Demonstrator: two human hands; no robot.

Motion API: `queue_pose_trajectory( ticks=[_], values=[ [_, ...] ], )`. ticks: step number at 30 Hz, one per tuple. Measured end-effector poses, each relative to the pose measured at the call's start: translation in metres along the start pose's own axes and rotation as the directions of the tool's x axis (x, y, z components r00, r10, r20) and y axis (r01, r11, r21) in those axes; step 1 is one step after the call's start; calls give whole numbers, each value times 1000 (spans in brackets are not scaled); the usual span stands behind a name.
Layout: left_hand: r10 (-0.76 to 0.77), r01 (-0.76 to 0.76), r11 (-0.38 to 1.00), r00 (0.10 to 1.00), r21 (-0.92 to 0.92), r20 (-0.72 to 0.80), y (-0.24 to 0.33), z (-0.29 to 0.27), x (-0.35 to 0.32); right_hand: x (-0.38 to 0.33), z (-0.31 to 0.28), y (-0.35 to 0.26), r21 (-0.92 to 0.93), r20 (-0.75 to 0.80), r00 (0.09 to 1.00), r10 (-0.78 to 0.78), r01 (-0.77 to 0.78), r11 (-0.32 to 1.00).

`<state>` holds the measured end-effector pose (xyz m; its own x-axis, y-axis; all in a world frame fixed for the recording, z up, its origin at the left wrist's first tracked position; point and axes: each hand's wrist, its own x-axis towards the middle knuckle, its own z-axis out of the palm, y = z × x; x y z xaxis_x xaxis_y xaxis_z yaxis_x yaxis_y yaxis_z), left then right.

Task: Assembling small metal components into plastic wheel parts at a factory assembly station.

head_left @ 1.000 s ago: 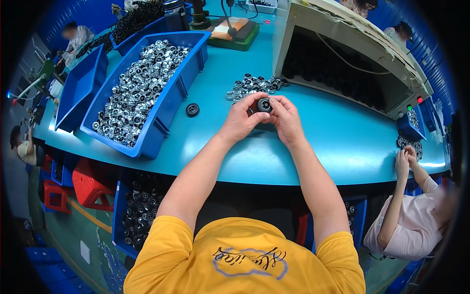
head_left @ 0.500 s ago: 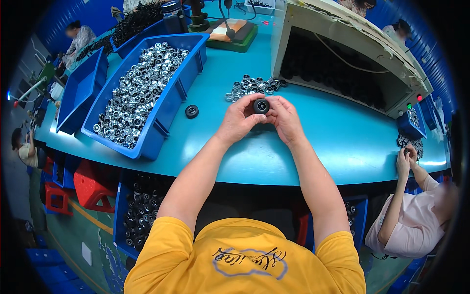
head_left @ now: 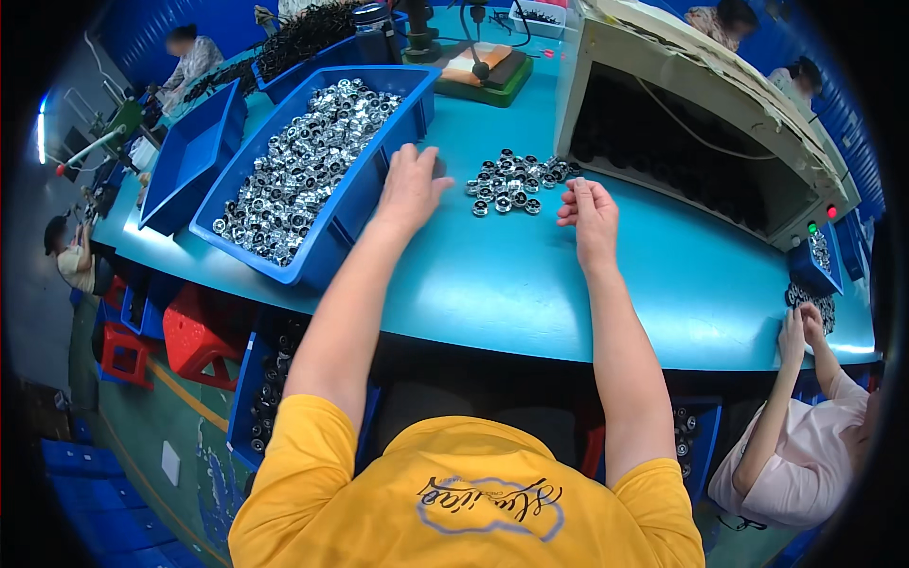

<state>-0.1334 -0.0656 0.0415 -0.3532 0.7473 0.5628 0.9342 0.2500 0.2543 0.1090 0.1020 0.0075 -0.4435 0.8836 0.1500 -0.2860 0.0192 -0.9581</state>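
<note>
My left hand (head_left: 411,189) is over the teal table beside the right wall of a large blue bin (head_left: 327,237), palm down with fingers and thumb apart. A dark patch shows between its thumb and fingers; I cannot tell whether this is shadow or a wheel. My right hand (head_left: 593,218) is raised just right of a loose pile of shiny silver-and-black wheel hubs (head_left: 511,180). Its fingers are curled inward, and whatever they may hold is hidden. The black-tyred wheel seen earlier is out of sight. Many more hubs (head_left: 312,156) fill the blue bin.
An open-fronted box machine (head_left: 701,104) with dark contents stands right of the pile. Left is another blue bin (head_left: 189,156). A green-based fixture (head_left: 488,80) stands behind. At the right, a co-worker's hands (head_left: 800,327) work by a pile of parts.
My hands have parted from the wheel they held together. The left went left toward the bin, the right moved right of the hub pile. The wheel on the table is no longer visible. The view shifted.
</note>
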Motion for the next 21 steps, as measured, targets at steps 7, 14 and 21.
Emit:
queue_pose_trajectory(
  ticks=[7,14,21],
  values=[
    [-230,90,924,909,373,349,-18,15,-8,-5,-1,16,-653,194,953,-231,302,695],
    [-59,33,981,989,192,132,35,-8,-13,-18,9,10,-838,335,900,-277,419,349],
    [158,-184,939,981,-292,-111,98,32,-19,-11,-4,7,-817,215,964,-159,267,511]
  ],
)
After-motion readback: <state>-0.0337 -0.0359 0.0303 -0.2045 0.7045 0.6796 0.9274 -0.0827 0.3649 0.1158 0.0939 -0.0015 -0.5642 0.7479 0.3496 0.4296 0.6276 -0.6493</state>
